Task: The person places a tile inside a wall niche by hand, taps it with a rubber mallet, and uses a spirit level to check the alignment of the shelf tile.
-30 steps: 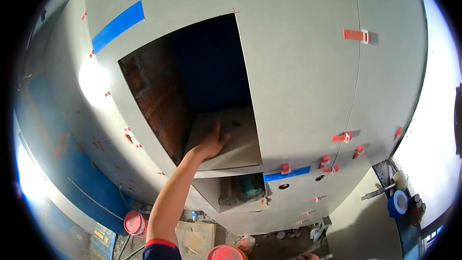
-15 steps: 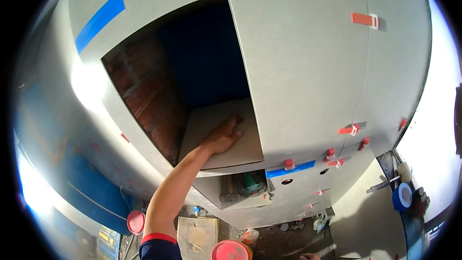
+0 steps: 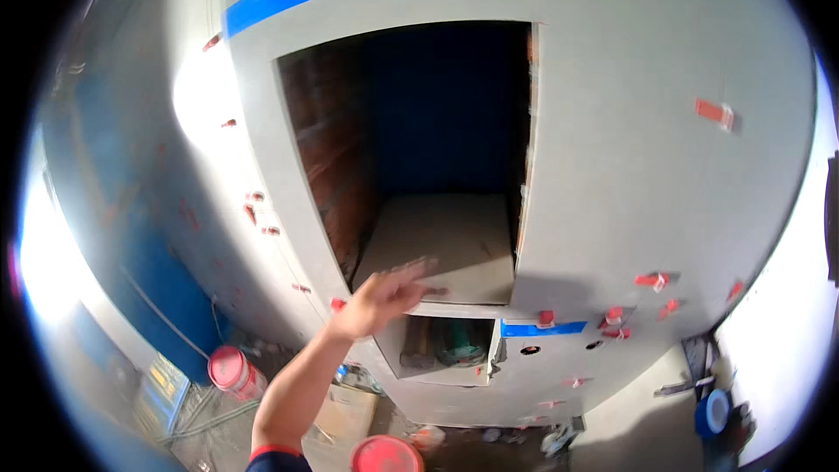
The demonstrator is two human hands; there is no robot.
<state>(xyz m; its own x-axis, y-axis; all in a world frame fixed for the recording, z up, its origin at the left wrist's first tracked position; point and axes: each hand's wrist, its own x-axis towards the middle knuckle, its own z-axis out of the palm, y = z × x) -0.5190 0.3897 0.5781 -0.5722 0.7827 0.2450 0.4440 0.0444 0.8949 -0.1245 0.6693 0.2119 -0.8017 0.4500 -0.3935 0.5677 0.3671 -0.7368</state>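
My left hand (image 3: 385, 301) reaches in from the lower left, slightly blurred, with fingers stretched out and nothing held. It hovers at the front edge of a pale tile (image 3: 454, 227) that forms the floor of a tall niche (image 3: 437, 122) in the tiled wall. Brick shows on the niche's left side, and its back is dark blue. Whether the fingertips touch the tile I cannot tell. Below sits a smaller opening (image 3: 441, 378) with a green tool (image 3: 461, 339) inside, partly in shadow. My right hand is out of view.
Red levelling wedges (image 3: 651, 281) stick out along the tile joints, and blue tape (image 3: 546, 329) crosses the wall below the niche. Red-lidded buckets (image 3: 229, 368) stand on the floor near a flattened cardboard piece (image 3: 345, 411). A roll of blue tape (image 3: 712, 413) lies at the right with tools.
My left hand has drawn back from deeper in the niche to its front edge. The view has shifted left, so the niche appears further right. A bit of hand at the bottom has left view.
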